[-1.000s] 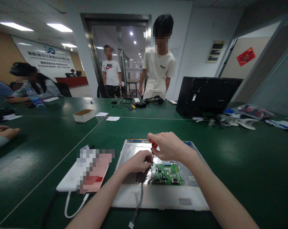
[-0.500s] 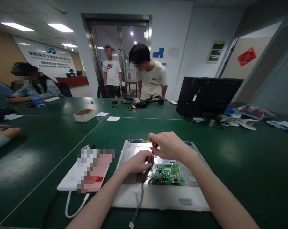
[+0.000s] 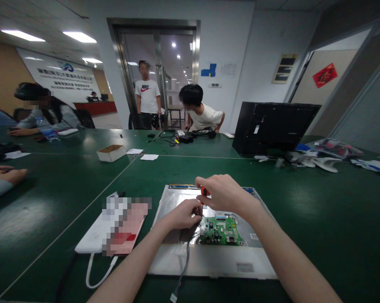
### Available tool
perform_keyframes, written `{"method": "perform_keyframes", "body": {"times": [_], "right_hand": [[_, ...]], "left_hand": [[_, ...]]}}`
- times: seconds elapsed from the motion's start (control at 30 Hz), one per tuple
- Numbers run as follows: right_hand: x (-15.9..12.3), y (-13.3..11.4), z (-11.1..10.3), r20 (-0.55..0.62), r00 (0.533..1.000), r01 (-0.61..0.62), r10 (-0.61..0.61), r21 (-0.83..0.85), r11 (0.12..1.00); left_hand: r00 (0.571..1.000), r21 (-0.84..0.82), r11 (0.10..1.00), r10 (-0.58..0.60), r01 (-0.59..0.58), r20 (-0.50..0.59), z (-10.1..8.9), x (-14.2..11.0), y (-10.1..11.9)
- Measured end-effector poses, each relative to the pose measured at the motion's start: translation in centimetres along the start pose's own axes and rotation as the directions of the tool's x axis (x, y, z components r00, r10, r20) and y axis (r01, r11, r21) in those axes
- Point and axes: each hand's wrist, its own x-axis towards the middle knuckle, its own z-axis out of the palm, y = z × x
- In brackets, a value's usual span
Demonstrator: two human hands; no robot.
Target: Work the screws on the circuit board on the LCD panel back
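Observation:
My right hand (image 3: 223,192) is closed around the red and black handle of a screwdriver (image 3: 204,191). The shaft points down, close to upright, at the upper left corner of a green circuit board (image 3: 221,230). Beside the tip, the fingers of my left hand (image 3: 186,213) are pinched together; whatever they hold, if anything, is hidden. Beneath the board lies a flat silvery metal panel (image 3: 221,261), with a blue strip along its far edge. A grey cable (image 3: 186,263) runs from under my left hand over the near edge and ends in a white plug.
Left of the panel lie a white power bank (image 3: 93,235) with a cable and a pink phone-like slab (image 3: 130,231). A small open box (image 3: 111,153) and paper sit further back. A black monitor housing (image 3: 275,128) stands at the right. Other people are around the green table (image 3: 328,227).
The person across the table has bent lower and shifted a little to the right. My hands and the screwdriver have stayed almost in place, with only a slight shift of the right-hand fingers on the handle.

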Motion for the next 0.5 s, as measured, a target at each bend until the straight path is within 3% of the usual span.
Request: {"method": "perform_keyframes", "body": {"times": [0.5], "right_hand": [[0.14,0.02,-0.04,0.014,1.0,-0.018,0.018,0.013,1.0]], "left_hand": [[1.0,0.007,1.0,0.011,-0.011,0.022,-0.1,0.05,0.05]]}}
